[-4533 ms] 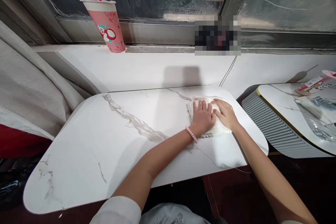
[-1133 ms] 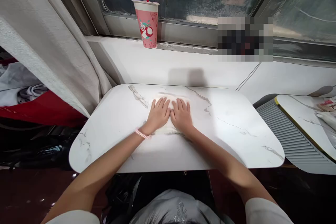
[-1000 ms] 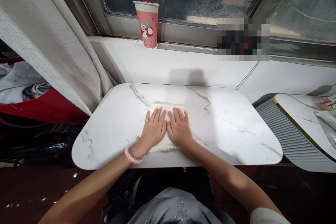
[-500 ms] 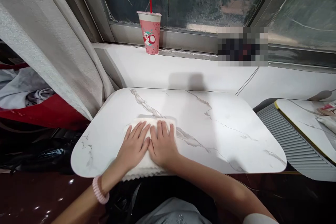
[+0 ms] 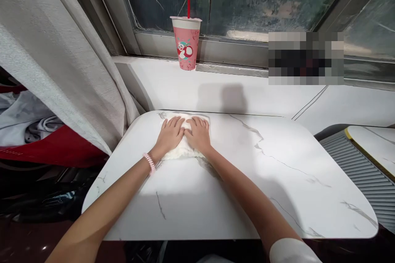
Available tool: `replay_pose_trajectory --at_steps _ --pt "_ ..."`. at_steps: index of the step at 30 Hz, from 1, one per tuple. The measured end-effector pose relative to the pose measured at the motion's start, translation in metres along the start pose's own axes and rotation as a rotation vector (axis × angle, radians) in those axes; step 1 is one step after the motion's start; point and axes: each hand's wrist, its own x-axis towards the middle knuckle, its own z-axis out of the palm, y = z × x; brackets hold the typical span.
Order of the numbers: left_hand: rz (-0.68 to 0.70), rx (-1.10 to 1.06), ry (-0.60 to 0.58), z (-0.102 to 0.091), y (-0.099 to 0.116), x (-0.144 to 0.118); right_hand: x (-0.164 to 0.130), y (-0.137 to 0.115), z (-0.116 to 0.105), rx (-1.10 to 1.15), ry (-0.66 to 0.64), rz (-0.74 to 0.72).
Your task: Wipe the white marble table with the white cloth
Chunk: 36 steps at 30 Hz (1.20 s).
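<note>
- Left hand [image 5: 170, 134]: palm down, fingers extended and lying close together, pressed flat on the folded white cloth; a pink coiled band [image 5: 149, 162] sits on its wrist.
- Right hand [image 5: 198, 135]: palm down, fingers straight and close together, pressed flat on the same cloth, its inner edge touching the left hand.
- Folded white cloth [image 5: 182, 150]: soft, thick, roughly rectangular; lies flat on the table at the far left corner, under both hands, with its near edge and far edge showing past the fingers and wrists.
- White marble-pattern table with rounded corners [image 5: 247, 189]: grey veining across the top; the cloth rests near its far edge, close to the sill.
- White window sill [image 5: 247, 94]: runs just behind the table, below the metal window frame.
- Pink paper cup with a printed cartoon figure, white lid and red straw [image 5: 186, 45]: stands upright on the sill against the window frame, well beyond the hands.
- Grey woven curtain [image 5: 55, 53]: hangs at the left, its hem near the table's left corner.
- Second white table with yellow edge [image 5: 375, 144]: at the far right, above a grey ribbed panel [image 5: 361, 172].
</note>
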Motion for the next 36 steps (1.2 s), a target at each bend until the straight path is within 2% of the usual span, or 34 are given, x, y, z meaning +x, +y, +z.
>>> replay_pose_trajectory --at_steps 4,8,13,17,21,25,30,36 --pt "0.011 -0.057 -0.016 0.005 -0.022 0.032 0.031 0.006 0.010 -0.017 0.033 0.018" --pt "0.044 -0.070 -0.030 0.004 -0.057 0.051 0.057 -0.002 0.026 -0.069 0.052 -0.018" --pt "0.041 -0.023 -0.052 -0.005 -0.099 0.051 0.077 -0.027 0.048 -0.056 0.047 -0.054" --pt "0.033 -0.001 -0.071 -0.013 -0.120 0.040 0.077 -0.045 0.062 -0.039 0.063 -0.091" --pt "0.031 0.008 -0.070 -0.021 -0.128 0.019 0.062 -0.062 0.067 -0.024 0.038 -0.103" --pt "0.000 0.006 -0.067 -0.033 -0.124 -0.019 0.032 -0.083 0.062 -0.029 -0.038 -0.114" --pt "-0.055 -0.009 -0.045 -0.050 -0.104 -0.079 -0.016 -0.104 0.050 -0.019 -0.081 -0.197" --pt "-0.077 0.025 0.035 -0.059 -0.070 -0.146 -0.076 -0.116 0.033 -0.002 -0.091 -0.270"
